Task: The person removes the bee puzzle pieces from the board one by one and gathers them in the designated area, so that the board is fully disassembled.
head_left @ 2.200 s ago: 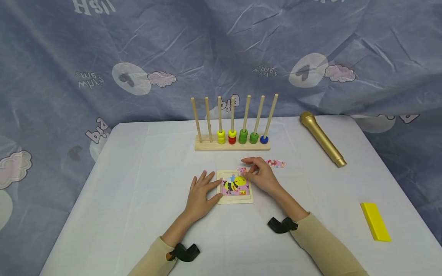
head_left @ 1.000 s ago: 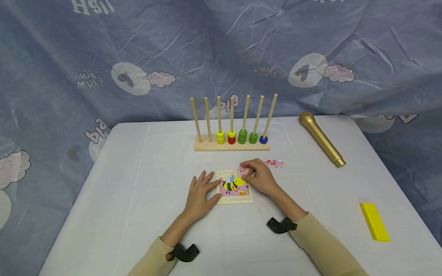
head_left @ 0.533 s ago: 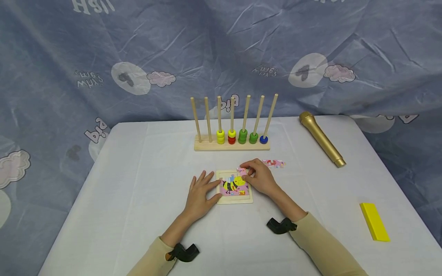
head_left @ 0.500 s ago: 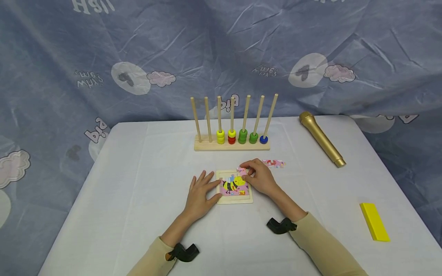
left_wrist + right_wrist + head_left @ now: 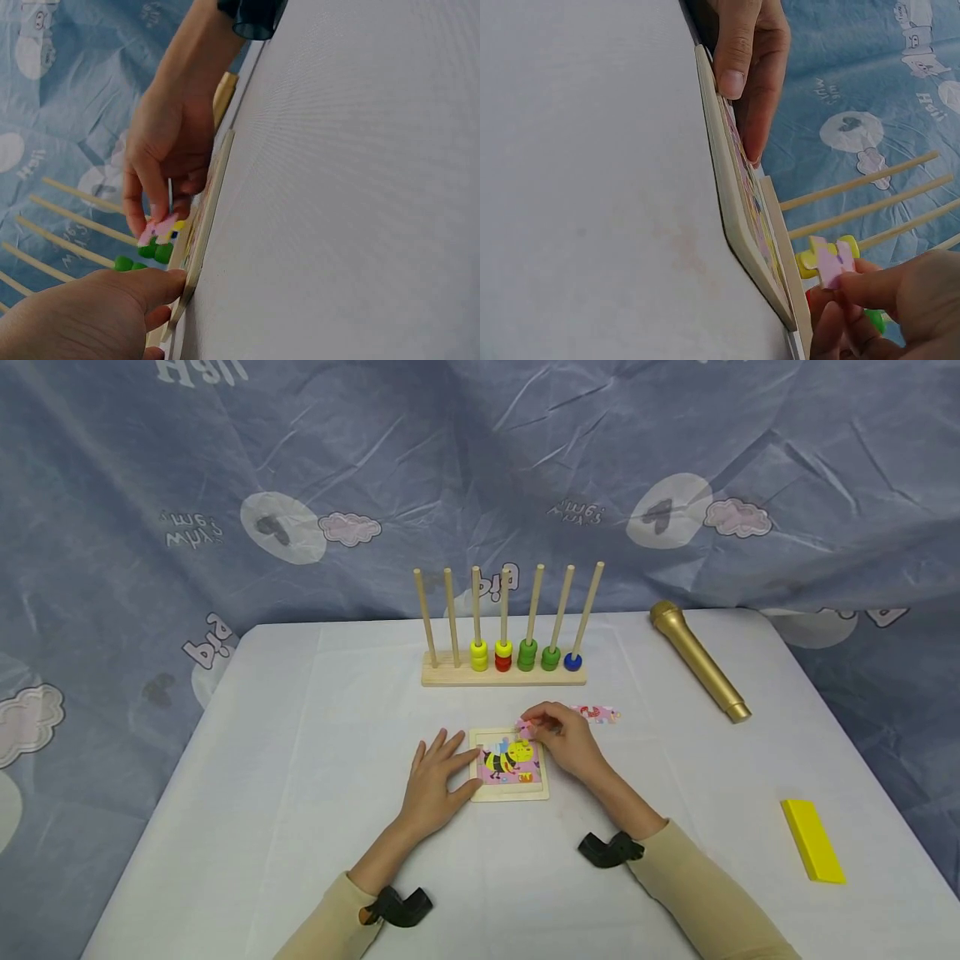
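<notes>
My left hand (image 5: 431,785) lies with fingers spread at the left side of a wooden jigsaw tray (image 5: 510,796), thumb and index finger resting on its edge. A bee picture (image 5: 504,762) made of jigsaw pieces fills most of the tray; some of its top row shows bare wood. Above the tray's upper right corner, my right hand (image 5: 572,745) pinches a small pink puzzle piece (image 5: 829,266) between thumb and fingers. In the left wrist view that pink piece (image 5: 156,229) is clear of the tray and tilted. Behind the right hand lie more pink puzzle pieces (image 5: 597,714).
A wooden peg stand (image 5: 450,677) with yellow, red, green and blue beads stands at the back. To the right are a gold microphone (image 5: 701,664) and a yellow block (image 5: 813,842). A blue-grey printed cloth (image 5: 420,460) hangs behind the white table (image 5: 247,827).
My right thumb has moved up toward the fingertips, and the pink puzzle piece is now lifted and tilted at the tray's upper right corner. The left hand has stayed in place.
</notes>
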The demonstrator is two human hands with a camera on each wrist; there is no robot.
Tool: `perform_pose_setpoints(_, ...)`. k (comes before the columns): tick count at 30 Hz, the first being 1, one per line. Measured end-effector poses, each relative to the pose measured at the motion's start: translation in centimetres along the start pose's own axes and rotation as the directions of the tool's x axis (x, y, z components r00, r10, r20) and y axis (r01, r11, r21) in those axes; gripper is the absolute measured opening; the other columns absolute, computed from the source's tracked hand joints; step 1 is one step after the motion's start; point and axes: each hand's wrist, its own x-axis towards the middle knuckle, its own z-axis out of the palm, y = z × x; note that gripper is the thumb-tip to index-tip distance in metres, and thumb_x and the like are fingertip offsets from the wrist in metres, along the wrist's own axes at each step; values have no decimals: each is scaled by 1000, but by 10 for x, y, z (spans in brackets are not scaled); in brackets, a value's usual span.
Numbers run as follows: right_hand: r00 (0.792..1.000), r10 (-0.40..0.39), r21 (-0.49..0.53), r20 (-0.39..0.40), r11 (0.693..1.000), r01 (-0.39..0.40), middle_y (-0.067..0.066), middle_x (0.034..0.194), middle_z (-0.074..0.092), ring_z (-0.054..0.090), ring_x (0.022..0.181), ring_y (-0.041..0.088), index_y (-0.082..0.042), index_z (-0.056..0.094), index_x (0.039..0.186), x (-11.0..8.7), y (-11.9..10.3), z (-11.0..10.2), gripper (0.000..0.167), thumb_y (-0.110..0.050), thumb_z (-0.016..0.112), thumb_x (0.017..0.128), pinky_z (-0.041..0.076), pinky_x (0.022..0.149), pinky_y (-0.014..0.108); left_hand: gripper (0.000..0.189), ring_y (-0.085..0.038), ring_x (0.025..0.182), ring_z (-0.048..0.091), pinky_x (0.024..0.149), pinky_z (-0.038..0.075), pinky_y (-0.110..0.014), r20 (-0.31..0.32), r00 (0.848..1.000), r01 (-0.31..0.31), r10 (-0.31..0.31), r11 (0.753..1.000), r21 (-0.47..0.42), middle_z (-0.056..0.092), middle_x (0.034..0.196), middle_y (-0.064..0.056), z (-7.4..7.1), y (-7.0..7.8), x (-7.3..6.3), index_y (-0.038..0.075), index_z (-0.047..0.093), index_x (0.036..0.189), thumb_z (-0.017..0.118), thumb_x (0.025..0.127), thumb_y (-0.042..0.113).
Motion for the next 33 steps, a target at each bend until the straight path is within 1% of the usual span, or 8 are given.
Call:
perform_pose_setpoints(4,996,91,96,16,991,-92,14,95,63,56,75,26,-5,70,108,3,-5,-14,20,1,58,92,50,57,26,43,-37,146,28,117,12,-64,-7,1000,-8,8,1000,-9,48,148,-13,1,0,0,15,67,127,73,86,26)
perform_pose_setpoints(8,992,126,103,-8,987,-124,14,94,62,59,76,29,-4,69,110,6,-4,-39,21,-1,57,93,50,58,29,43,-38,146,29,116,12,-64,-10,1000,-11,11,1000,-11,49,148,-14,2,0,0,15,67,127,73,86,26)
perform_pose_setpoints(13,987,116,68,-112,992,-109,5,92,62,59,72,19,-1,69,112,6,8,-78,20,-3,58,94,50,57,26,44,-37,146,28,117,12,-64,-5,1000,-8,8,1000,-3,48,148,-14,1,0,0,14,67,127,73,86,27)
perform_pose_setpoints(19,967,152,31,-206,988,-149,-11,88,61,54,72,7,-1,69,114,2,28,-112,23,-11,60,96,48,57,21,44,-38,146,29,117,11,-64,-8,1000,-6,6,1000,-7,48,148,-14,-2,0,0,13,67,126,74,85,26)
perform_pose_setpoints(22,961,172,-3,-216,984,-176,-13,85,60,53,71,6,0,69,115,0,37,-122,23,-12,60,97,47,57,19,44,-38,146,28,117,11,-64,-7,1000,-2,1,1000,-8,48,148,-14,-1,0,0,14,67,127,74,85,26)
perform_pose_setpoints(25,959,194,-51,-206,977,-209,-11,84,59,51,69,7,0,69,114,-1,47,-128,23,-12,60,97,46,56,19,44,-37,146,28,117,11,-64,-7,1000,0,0,1000,-11,48,148,-14,0,0,-1,14,67,127,74,85,26)
perform_pose_setpoints(28,957,220,-82,-191,968,-238,-8,85,61,51,70,2,1,69,113,-3,55,-132,23,-11,60,96,46,58,17,44,-37,147,28,117,11,-63,-6,1000,1,-1,1000,-9,48,148,-13,0,0,-1,14,67,127,74,85,26)
perform_pose_setpoints(33,955,241,-83,-171,963,-258,2,90,66,56,71,-2,3,70,111,-4,66,-133,22,-7,61,94,50,62,16,44,-37,146,29,117,11,-63,-7,1000,3,-3,1000,-9,49,148,-13,0,1,0,14,67,126,74,85,26)
